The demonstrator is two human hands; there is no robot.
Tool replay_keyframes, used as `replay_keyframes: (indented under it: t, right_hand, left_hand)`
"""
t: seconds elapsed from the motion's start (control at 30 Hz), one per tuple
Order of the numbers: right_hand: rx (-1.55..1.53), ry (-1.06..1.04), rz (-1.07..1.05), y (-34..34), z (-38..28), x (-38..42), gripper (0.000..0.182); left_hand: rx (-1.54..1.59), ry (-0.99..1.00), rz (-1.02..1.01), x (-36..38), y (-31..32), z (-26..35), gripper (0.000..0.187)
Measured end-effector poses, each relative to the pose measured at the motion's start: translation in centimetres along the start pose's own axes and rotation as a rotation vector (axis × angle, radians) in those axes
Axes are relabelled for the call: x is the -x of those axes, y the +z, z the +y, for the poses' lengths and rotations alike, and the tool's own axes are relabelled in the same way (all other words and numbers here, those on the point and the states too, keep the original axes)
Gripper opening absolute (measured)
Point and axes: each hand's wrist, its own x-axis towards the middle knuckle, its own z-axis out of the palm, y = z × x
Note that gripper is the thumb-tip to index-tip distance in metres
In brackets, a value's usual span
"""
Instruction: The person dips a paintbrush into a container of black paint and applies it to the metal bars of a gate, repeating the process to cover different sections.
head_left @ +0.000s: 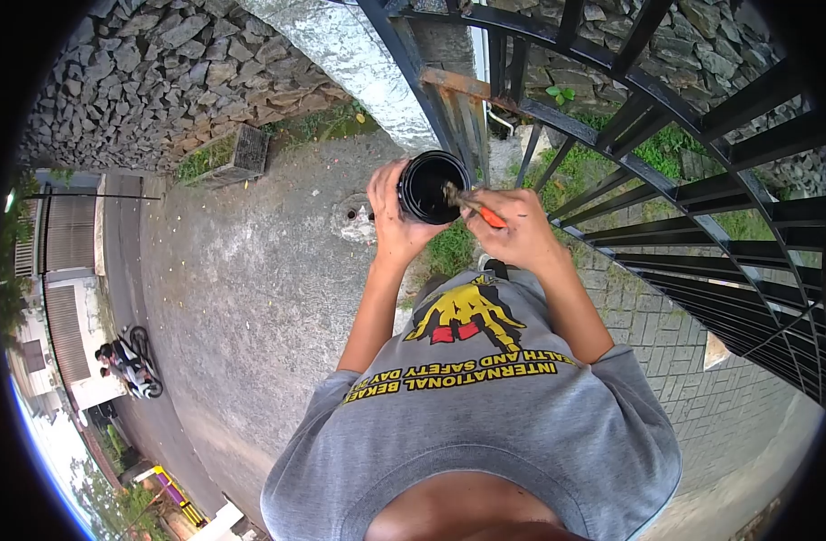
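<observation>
Grey pavement [250, 261]: spread wide on the left. Black barred gate [557, 120]: bounded the side near the right hand [521, 230]. Black can [424, 185]: was held mouth-up, the left hand [395, 216] curled against its side. Orange-handled brush [491, 216]: was pinched in the right hand, head at the can's mouth.

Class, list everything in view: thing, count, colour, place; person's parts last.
Round open can: one, black, upper centre
Slim brush: one, orange handle, at can's mouth
Barred metal gate: one, black, right
Stone walls: two, grey, upper left, upper right
Boxy stone planter: one, grey, upper left
Concrete ground: one, grey, centre left
Grass: patches, green, near gate
Ridden motorcycle: one, dark, far left
Printed shirt: one, grey, lower centre
Left hand: one, smudged black, around can
Right hand: one, smudged, around brush
</observation>
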Motion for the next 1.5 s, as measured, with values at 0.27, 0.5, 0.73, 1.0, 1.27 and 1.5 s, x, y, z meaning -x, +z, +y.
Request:
replay_keyframes:
  t: [0.27,0.5,0.73,1.0,1.27,1.5]
  right_hand:
    - [-0.083,0.083,0.033,0.2,-0.3,0.7,0.019]
    - [-0.365,0.113,0.294,-0.7,0.4,1.3,0.018]
    - [-0.731,0.407,0.551,-1.4,1.7,2.6,0.019]
    - [-0.467,0.359,0.743,-0.7,2.3,1.2,0.021]
    - [0.484,-0.047,0.646,-1.2,3.2,-3.8,0.03]
    - [0.531,0.078,0.629,1.5,3.1,-5.6,0.036]
  left_hand:
    - [-0.017,-0.002,-0.047,0.4,-0.4,-0.2,0.111]
    - [0.04,-0.125,-0.066,0.2,0.3,-0.6,0.112]
    - [0.038,-0.152,-0.076,-0.9,0.7,-0.7,0.116]
    - [0.078,-0.126,-0.103,-1.4,0.6,-0.7,0.114]
    - [0.188,-0.185,-0.129,-0.1,-0.2,-1.7,0.111]
    - [0.192,-0.238,-0.152,0.1,-0.8,-2.8,0.112]
